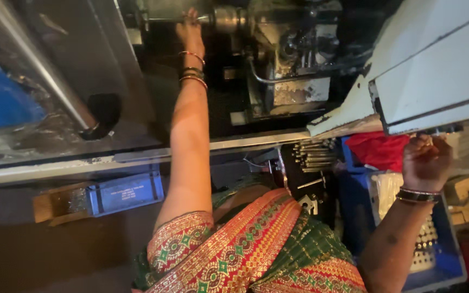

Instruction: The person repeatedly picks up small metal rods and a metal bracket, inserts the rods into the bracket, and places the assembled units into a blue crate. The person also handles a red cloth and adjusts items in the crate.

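Rod (170, 20) in the lathe chuck (229, 19), left hand (189, 30) on it.
Head view: left fingers pinch the thin metal rod just beside the chuck, deep inside the machine; right hand (425, 161) is closed under the white panel (435, 65), grip unclear, above a blue crate (451, 260).

Left hand (190, 30) reached far into the machine (289, 59), fingers at the rod (169, 20) just left of the chuck (229, 19). Right hand (425, 160) sat under the lower edge of the control panel (435, 70), right of the machine. Bundle of bolts (315, 154) lay below the machine's front rail (137, 157), between the arms. Crate (451, 260) stood under the right hand; small box (126, 192) lay left of the left arm.
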